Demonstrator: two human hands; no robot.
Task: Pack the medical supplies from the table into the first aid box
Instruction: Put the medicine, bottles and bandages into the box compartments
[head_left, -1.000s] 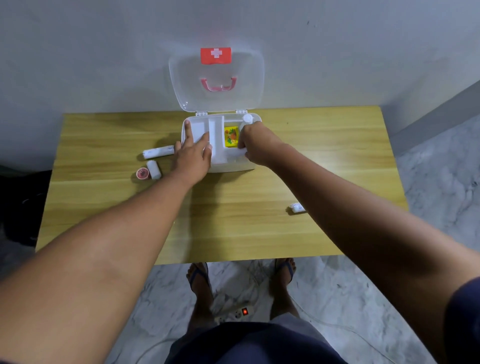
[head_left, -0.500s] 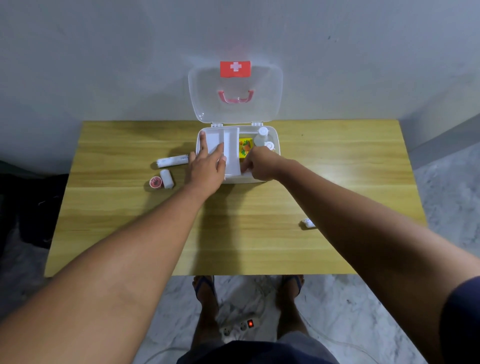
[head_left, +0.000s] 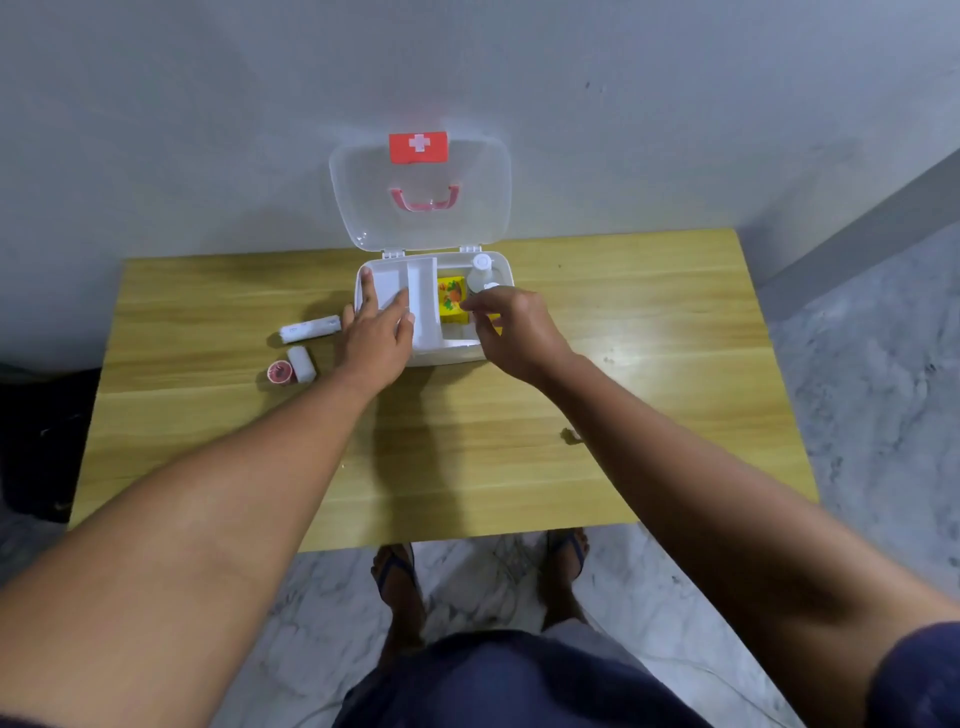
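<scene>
Head cam looking down at a wooden table (head_left: 649, 332) pushed against a grey wall, with the first aid box (head_left: 447, 353) sitting open at the far edge, its clear lid (head_left: 421, 228) standing up against the wall with the red cross sticker on top. Left hand (head_left: 376, 338) is laid flat over the left side of the box, fingers spread apart and pressing on the white insert tray (head_left: 423, 301) — index finger reaching up into the far left corner, nothing gripped. Right hand (head_left: 511, 335) hovers over the right side of the box with fingers curled in and thumb and fingertips pinched close together; can't honestly tell whether there's anything between them. Just beyond the right fingertips, inside the box, there's a yellow packet (head_left: 451, 301) with an orange picture on it, and past that a small white bottle (head_left: 480, 270) in the far right corner. Stuff not packed yet: just left of the left hand lies a long white bandage roll (head_left: 310, 329), and a bit nearer to the person from that a shorter white roll (head_left: 301, 364) touching a pinkish tape roll (head_left: 280, 372). Near the right forearm, on the table well this side of the box, a small item (head_left: 570, 435) peeks out — mostly hidden by the arm, so no idea what it is.
</scene>
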